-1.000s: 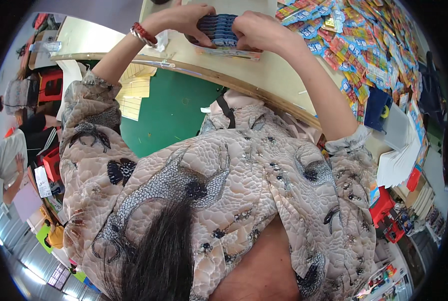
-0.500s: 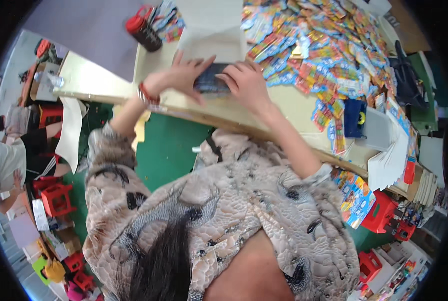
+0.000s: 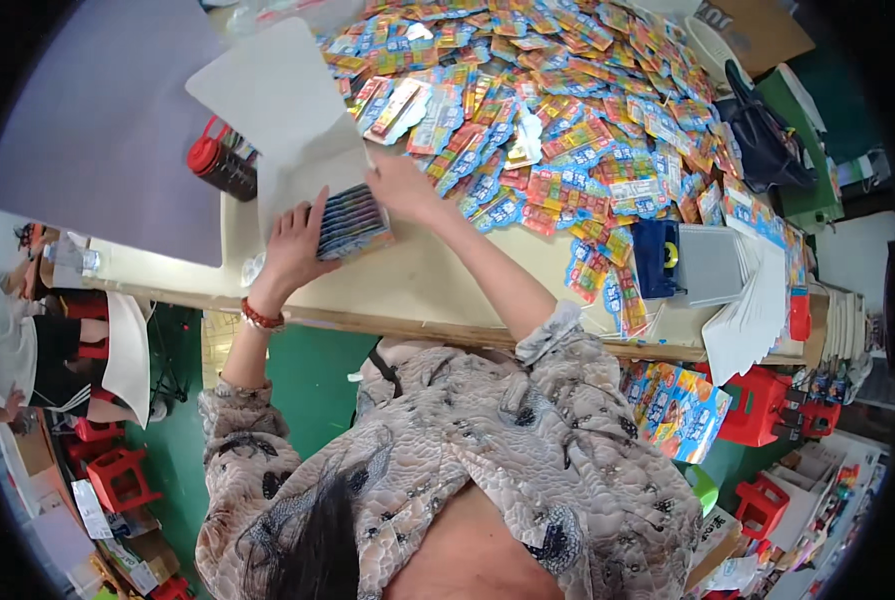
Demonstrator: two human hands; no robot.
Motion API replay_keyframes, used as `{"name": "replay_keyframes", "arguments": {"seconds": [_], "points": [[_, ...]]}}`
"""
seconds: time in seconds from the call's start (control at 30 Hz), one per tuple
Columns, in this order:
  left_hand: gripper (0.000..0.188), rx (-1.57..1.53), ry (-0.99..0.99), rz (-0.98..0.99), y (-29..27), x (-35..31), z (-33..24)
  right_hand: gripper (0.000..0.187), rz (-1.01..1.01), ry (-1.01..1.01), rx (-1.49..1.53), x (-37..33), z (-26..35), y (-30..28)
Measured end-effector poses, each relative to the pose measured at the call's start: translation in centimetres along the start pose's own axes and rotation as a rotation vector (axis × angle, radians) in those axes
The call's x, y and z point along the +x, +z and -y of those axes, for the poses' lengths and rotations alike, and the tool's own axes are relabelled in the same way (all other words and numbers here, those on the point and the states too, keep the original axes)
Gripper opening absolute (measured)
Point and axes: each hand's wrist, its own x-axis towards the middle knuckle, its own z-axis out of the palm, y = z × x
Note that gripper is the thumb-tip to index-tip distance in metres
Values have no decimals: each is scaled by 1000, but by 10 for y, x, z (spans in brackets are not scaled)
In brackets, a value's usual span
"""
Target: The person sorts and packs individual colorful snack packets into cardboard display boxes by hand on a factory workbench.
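A row of thin dark-blue packets [image 3: 352,222] stands on edge, closely packed, at the near end of a white box [image 3: 312,175] with its pale lid folded back. My left hand [image 3: 295,245] lies along the left side of the row, fingers stretched and apart, thumb near its front corner. At the row's far right corner is my right hand [image 3: 404,188], its fingers curled in against the box's edge; what they pinch is hidden. An orange-and-blue printed face [image 3: 372,243] shows along the row's right front.
Colourful printed packets [image 3: 567,140] are heaped over the table's far and right parts. A dark bottle with a red cap [image 3: 222,168] stands left of the box. On the right are a blue holder [image 3: 656,260], a grey tray [image 3: 709,265] and fanned white sheets [image 3: 745,320].
My view has shifted, showing more of the box and lid. My left hand has moved from spanning the packets to their left side, and my right hand to their far right corner.
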Motion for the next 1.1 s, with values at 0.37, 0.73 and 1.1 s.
{"name": "replay_keyframes", "arguments": {"seconds": [0.37,0.73,1.1], "points": [[96,-536,9,-173,-75,12,-70,25,-572,141,42,-51,-97,-161],[58,-1627,-272,-255,41,327,-175,57,-609,83,-478,-15,-215,-233],[61,-2047,-780,-390,113,466,-147,69,-384,123,-148,115,-223,-260]]}}
